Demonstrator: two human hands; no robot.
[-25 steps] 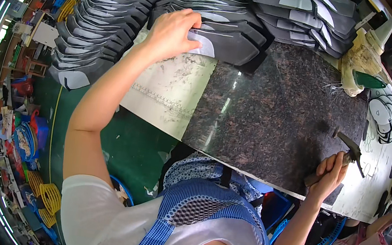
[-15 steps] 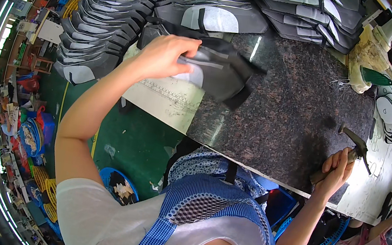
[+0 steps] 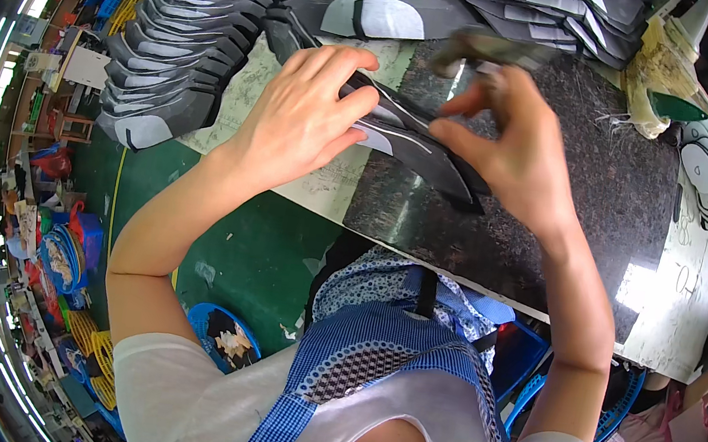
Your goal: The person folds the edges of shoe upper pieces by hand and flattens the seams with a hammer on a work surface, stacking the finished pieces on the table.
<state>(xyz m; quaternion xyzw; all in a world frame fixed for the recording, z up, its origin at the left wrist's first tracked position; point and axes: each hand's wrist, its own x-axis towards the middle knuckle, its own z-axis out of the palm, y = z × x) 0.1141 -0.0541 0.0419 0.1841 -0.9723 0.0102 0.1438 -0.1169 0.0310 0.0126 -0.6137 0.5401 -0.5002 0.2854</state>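
My left hand (image 3: 308, 109) is closed on a folded dark grey sheet piece (image 3: 433, 164) with pale line markings and a white patch, pinching its upper edge. The piece lies tilted across the board and the dark stone slab. My right hand (image 3: 520, 145) is over the slab, right beside the piece's right half. It grips a hammer (image 3: 475, 49), whose head is smeared by motion above the fingers. Whether the right fingertips touch the piece, I cannot tell.
Fanned stacks of similar grey pieces (image 3: 189, 47) line the table's far side. A glue-crusted container (image 3: 660, 69) stands far right, with white rounded pieces (image 3: 706, 182) nearby. A blue basket of scraps (image 3: 223, 333) sits on the green floor below left.
My right hand has brought the hammer from the near right edge up and left to the piece. My left hand has shifted slightly right, and the piece is now folded narrower.
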